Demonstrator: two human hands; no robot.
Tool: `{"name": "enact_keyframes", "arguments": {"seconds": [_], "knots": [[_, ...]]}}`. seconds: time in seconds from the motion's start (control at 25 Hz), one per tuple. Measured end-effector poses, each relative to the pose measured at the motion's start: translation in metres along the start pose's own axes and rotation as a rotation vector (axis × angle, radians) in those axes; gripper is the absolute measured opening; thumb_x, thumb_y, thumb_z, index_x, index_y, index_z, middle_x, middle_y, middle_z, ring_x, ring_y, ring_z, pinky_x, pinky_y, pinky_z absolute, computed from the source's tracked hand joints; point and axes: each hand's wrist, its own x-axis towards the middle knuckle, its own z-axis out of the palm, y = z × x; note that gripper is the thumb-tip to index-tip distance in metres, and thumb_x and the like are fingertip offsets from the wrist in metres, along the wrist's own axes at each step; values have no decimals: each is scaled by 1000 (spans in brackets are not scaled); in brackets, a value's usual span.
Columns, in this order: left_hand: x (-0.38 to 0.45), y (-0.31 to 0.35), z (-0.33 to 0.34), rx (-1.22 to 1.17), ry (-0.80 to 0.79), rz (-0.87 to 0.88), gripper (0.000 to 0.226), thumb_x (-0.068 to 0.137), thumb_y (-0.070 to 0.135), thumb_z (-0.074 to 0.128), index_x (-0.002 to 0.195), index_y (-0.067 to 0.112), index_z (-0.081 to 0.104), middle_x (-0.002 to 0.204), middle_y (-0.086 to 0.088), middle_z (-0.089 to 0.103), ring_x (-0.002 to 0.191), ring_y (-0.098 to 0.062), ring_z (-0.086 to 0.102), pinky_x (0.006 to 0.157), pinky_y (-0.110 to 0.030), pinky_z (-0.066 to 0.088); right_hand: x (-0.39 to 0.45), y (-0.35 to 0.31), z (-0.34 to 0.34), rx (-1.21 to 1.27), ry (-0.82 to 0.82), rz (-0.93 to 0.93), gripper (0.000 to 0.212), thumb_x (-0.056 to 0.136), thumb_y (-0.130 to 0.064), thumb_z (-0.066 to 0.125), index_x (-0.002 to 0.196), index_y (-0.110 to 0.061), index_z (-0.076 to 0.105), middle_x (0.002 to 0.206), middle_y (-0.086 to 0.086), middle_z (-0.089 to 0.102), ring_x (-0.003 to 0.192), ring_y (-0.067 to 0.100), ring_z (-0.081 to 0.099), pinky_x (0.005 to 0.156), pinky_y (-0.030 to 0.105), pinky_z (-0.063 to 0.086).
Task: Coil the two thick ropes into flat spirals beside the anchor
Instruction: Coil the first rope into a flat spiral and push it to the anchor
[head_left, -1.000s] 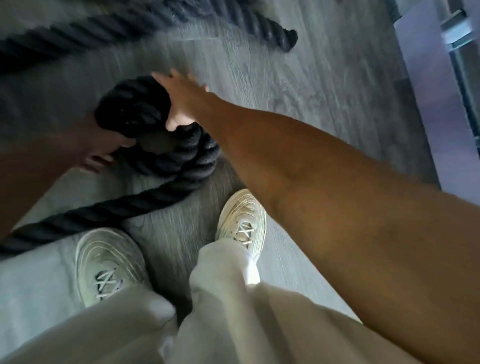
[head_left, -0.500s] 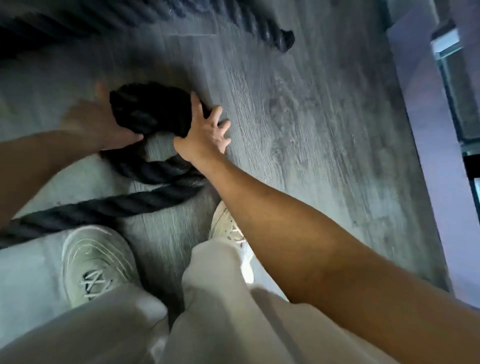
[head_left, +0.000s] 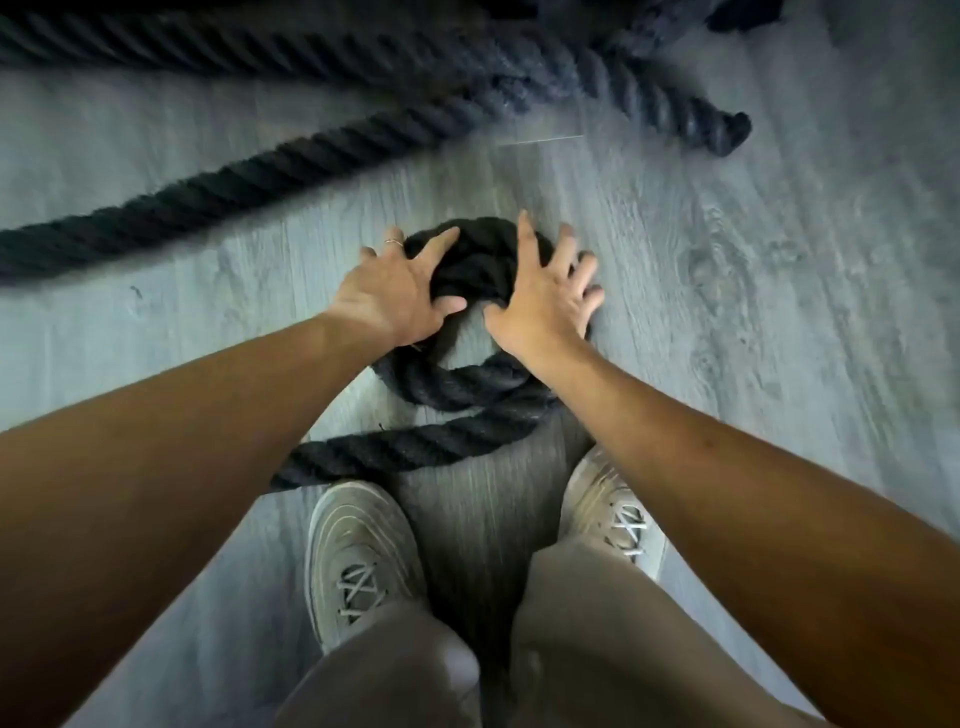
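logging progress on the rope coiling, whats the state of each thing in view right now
near rope: one small loop laid flat on the floor, tail running off left, spiral barely begun
far rope: uncoiled, lying loose across the floor, its end at the right
left hand: fingers spread, pressing on the loop's left side
right hand: fingers spread, pressing on the loop's right side
shoes: planted on the floor behind the loop

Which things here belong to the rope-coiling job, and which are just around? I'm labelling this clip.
Part of the job:
- rope loop, first turn of a coil
- its trailing length
- other rope stretches further off
- left hand and right hand, spread fingers pressing the loop

Just around:
- grey shoes
- wood-look floor
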Motion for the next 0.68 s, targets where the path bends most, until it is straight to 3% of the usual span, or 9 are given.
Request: {"name": "enact_keyframes", "arguments": {"seconds": [0.08, 0.16, 0.32, 0.44, 0.48, 0.56, 0.68], "knots": [[-1, 1, 0, 79, 2, -24, 81, 96, 70, 34, 159, 43, -9, 162, -29, 20, 134, -51, 40, 105, -52, 44, -33, 2, 17, 110, -1, 227, 124, 72, -51, 78, 158, -28, -8, 163, 11, -1, 141, 41, 15, 108, 59, 27], [-6, 2, 1, 109, 9, -42, 82, 96, 71, 32, 160, 42, -11, 161, -32, 19, 132, -50, 42, 104, -51, 46, -50, 9, 26, 133, 48, 234, 125, 71, -50, 78, 159, -22, -6, 162, 11, 2, 136, 39, 20, 106, 55, 30], [-16, 0, 1, -11, -5, -159, 85, 92, 75, 38, 160, 38, 1, 155, -33, 30, 120, -47, 54, 90, -47, 52, -20, 24, 15, 94, 88, -19, 113, 74, -43, 74, 160, -21, 4, 155, 8, 12, 130, 35, 24, 107, 52, 30], [-19, -12, -3, -246, -64, -280, 86, 85, 79, 50, 147, 26, 23, 117, -16, 60, 86, -32, 63, 71, -40, 50, 14, 22, -4, 51, -16, -267, 114, 71, -38, 80, 160, -26, 9, 155, 4, 15, 135, 31, 23, 114, 51, 26], [-16, -13, -7, -280, -82, -310, 86, 84, 80, 50, 143, 22, 25, 115, -14, 61, 86, -31, 63, 70, -39, 48, 24, 20, -10, 39, -49, -322, 115, 70, -35, 81, 161, -27, 11, 155, 3, 16, 136, 30, 22, 115, 51, 27], [-2, -10, -16, -226, -34, -315, 88, 84, 79, 50, 146, 21, 25, 135, -20, 49, 108, -39, 60, 77, -43, 46, 38, 17, -16, 13, -74, -373, 116, 68, -31, 83, 161, -26, 14, 156, 4, 18, 137, 30, 22, 113, 53, 29], [16, -3, -22, -113, 15, -90, 81, 92, 61, 56, 157, 36, 14, 155, -23, 29, 125, -48, 51, 92, -49, 49, 28, 11, -16, 47, -25, -340, 114, 68, -29, 83, 160, -27, 15, 161, 1, 14, 142, 30, 20, 115, 56, 27]]}}
